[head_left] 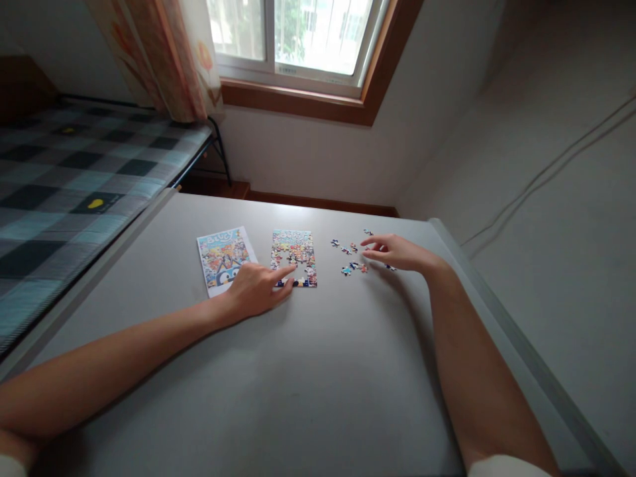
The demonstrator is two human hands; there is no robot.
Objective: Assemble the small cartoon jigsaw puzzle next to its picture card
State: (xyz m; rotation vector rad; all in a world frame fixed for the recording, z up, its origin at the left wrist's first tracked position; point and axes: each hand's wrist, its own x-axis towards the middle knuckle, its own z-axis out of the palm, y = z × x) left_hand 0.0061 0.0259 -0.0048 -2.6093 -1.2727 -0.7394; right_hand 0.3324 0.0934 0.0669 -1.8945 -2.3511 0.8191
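Note:
A partly assembled jigsaw puzzle (304, 252) lies flat on the table, with gaps showing in its lower half. My left hand (256, 288) rests at its lower left, index finger and thumb stretched apart onto the puzzle. Beneath that hand, partly covered, is a printed picture sheet (221, 255) reading "Bluey". To the right, my right hand (390, 252) hovers over or touches the loose puzzle pieces (346, 270), its fingers extended and slightly apart. Several pieces are scattered around its fingertips, and some are partly hidden under it. I see nothing held in either hand.
The pale grey table (298, 371) has a raised edge strip along its right side (477, 298). A bed with a checked cover (99, 159) stands at the left. Behind the table are a window (318, 40) and a curtain (163, 59); a cable (541, 175) runs along the right wall.

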